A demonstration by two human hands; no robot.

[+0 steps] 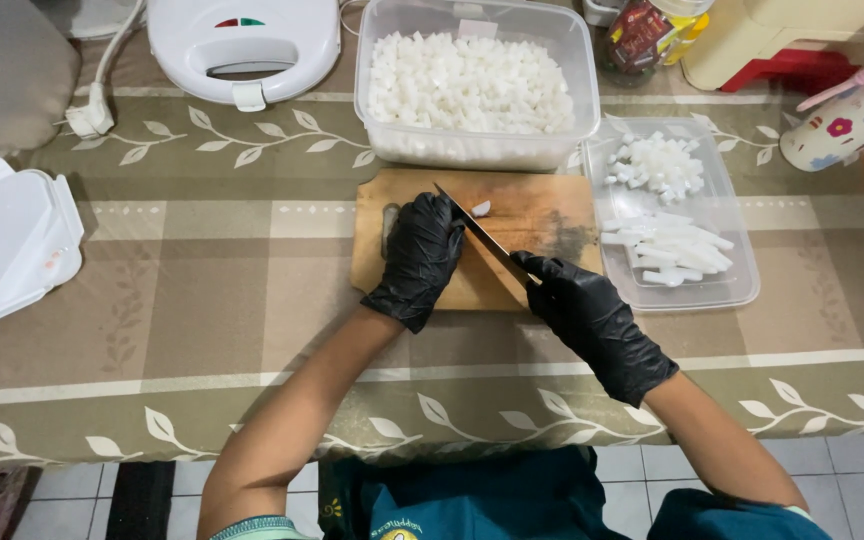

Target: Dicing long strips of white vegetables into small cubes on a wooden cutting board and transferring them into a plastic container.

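Gripping a dark-bladed kitchen knife point(482, 232) at frame centre, the black-gloved right hand point(592, 318) clenches its handle; blade slants up-left. The black-gloved left hand point(418, 258), fingers curled, presses the wooden cutting board point(542, 215); a white cube point(480, 208) lies beyond the blade.

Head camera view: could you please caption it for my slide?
Gloved left hand steadies food on cutting board; right hand holds knife.

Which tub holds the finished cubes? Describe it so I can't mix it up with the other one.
Start at the wooden cutting board in the middle of the table. The deep clear tub directly behind it is heaped with small white cubes. The shallow tray to the right holds only a few cubes and uncut strips.
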